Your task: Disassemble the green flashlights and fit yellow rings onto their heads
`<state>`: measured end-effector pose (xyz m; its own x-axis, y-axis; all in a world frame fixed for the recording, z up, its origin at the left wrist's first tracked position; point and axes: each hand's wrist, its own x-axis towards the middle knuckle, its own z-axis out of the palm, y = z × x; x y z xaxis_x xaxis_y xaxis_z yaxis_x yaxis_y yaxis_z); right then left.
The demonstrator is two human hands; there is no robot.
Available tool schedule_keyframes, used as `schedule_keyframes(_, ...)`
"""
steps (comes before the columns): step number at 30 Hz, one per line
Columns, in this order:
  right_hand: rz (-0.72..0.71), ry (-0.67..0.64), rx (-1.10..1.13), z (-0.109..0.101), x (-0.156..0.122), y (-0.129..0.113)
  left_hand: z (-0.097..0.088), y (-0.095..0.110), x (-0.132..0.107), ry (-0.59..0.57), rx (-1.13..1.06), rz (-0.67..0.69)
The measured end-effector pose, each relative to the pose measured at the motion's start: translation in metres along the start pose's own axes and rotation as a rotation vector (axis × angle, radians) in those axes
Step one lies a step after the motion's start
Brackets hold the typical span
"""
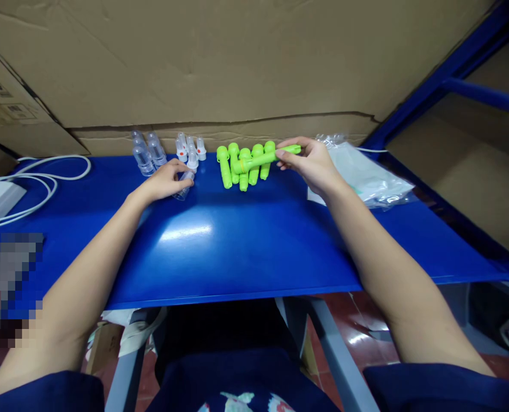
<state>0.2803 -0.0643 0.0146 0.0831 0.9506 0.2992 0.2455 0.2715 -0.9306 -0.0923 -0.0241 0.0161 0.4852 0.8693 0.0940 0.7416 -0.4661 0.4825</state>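
Observation:
My right hand (pixel 310 163) pinches one bright green plastic flashlight-shaped piece (pixel 265 158) by its narrow end and holds it across a row of several similar green pieces (pixel 237 166) lying on the blue table (pixel 237 240). My left hand (pixel 166 180) is closed on a small clear plastic cap (pixel 183 190) that rests on the table. Just behind that hand stand clear plastic caps (pixel 145 153) and small white pieces with red dots (pixel 191 150).
A clear plastic bag (pixel 366 174) lies at the right of the table. A white device with coiled white cable (pixel 6 191) sits at the far left. Cardboard sheets (pixel 220 63) form the back wall, and a blue metal frame (pixel 452 80) rises at the right.

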Motion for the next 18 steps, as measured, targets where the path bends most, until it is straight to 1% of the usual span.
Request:
schedule_keyframes(3,0.011,0.003,0.002,0.001,0.000,0.000,0.007,0.001,0.002,0.043,-0.007,-0.030)
schedule_keyframes(10,0.019,0.010,-0.007,0.001,-0.001,0.002,0.016,-0.001,0.010,0.082,-0.029,-0.050)
schedule_keyframes(14,0.015,0.015,-0.013,0.001,-0.001,0.003,0.024,-0.005,0.016,0.152,-0.041,-0.084)
schedule_keyframes(18,0.017,0.017,0.009,0.002,-0.002,0.001,0.024,-0.008,0.016,0.169,-0.046,-0.087)
